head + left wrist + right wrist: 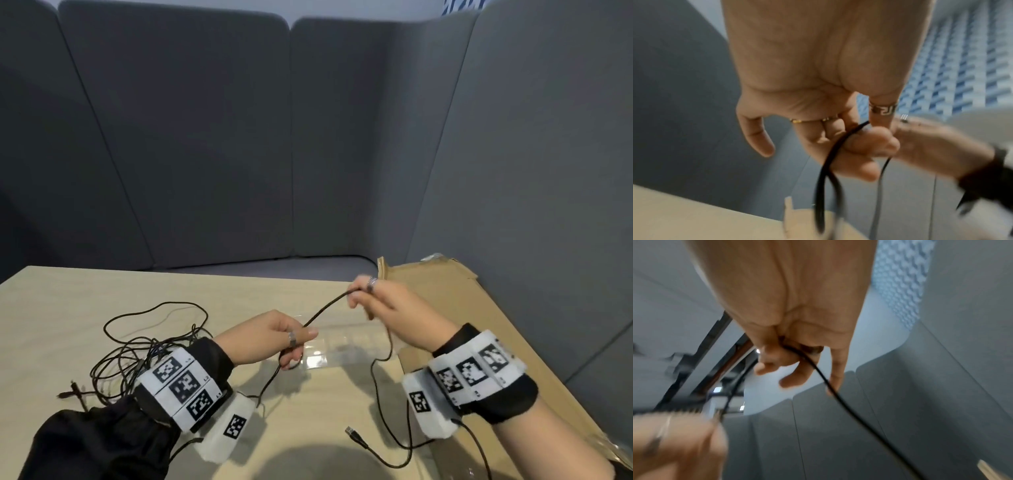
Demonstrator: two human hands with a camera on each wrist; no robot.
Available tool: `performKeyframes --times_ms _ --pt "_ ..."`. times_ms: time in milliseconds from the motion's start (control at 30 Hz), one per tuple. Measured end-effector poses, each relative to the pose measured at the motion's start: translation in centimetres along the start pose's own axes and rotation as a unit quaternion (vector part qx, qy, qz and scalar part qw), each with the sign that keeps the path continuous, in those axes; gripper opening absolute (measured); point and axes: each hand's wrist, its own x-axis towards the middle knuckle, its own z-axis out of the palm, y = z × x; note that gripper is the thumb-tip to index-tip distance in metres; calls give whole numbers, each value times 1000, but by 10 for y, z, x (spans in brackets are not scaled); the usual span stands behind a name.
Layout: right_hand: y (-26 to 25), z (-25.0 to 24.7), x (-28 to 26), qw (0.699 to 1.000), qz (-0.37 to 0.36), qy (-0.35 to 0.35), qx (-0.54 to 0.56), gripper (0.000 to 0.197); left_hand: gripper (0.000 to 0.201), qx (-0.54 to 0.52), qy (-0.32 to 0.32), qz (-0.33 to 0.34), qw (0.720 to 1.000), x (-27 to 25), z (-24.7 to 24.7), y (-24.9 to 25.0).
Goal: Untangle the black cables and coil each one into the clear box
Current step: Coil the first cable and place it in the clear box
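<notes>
Nearest you, the cable's plug (350,430) is trailing on the table (68,291). You are pinching one black cable (325,308) in your left hand (270,337) and right hand (376,301), stretching it, probably for coiling into the clear box (346,342); the tangle (137,346) lies left.

Office booth — grey padded partitions (291,137) around a desk (85,294).

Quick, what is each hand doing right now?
Left hand: pinches the black cable and a loop of it.
Right hand: grips the same cable farther along.
</notes>
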Motion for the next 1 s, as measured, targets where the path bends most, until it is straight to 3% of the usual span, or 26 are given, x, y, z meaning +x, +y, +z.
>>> performKeyframes --times_ms 100,167,233,300,367,467,533,633,700,733,800,867,933,967,1000 --pt "-3 -25 -7 996 20 64 58 22 46 87 32 -34 995 4 -6 -20" --pt "6 -44 -11 980 67 170 74 24 45 219 51 -66 972 6 -9 -27" --pt "20 -66 -18 946 99 282 122 26 47 310 60 -101 943 4 -11 -37" --pt "32 -82 -27 939 119 308 101 25 47 258 61 -106 958 4 -15 -53" --pt "44 -85 -36 947 152 282 13 24 48 68 58 -63 994 2 -20 -62" --pt "65 -81 -49 933 216 286 -29 24 40 -119 80 -34 989 0 -22 -61" --pt "83 -79 -58 919 275 283 -16 24 36 -139 62 -41 987 -1 -21 -59" --pt "102 -64 -61 900 356 252 -5 21 32 -86 79 -44 992 2 -14 -57" --pt "99 -42 -56 902 386 167 -97 44 34 -7 101 -12 995 5 -5 -50" --pt "89 -29 -52 907 372 123 -153 65 32 31 102 9 994 6 0 -44" --pt "54 0 -45 939 273 71 -194 90 28 104 81 51 990 7 11 -28" --pt "16 32 -37 973 164 8 -163 90 24 167 60 92 980 8 22 -13" --pt "-5 53 -32 990 99 -48 -85 52 22 188 58 129 972 4 30 3" --pt "-10 56 -31 994 86 -61 -35 25 22 185 66 142 970 1 31 7" --pt "-13 53 -31 995 81 -61 8 11 23 171 72 147 972 -4 30 9"
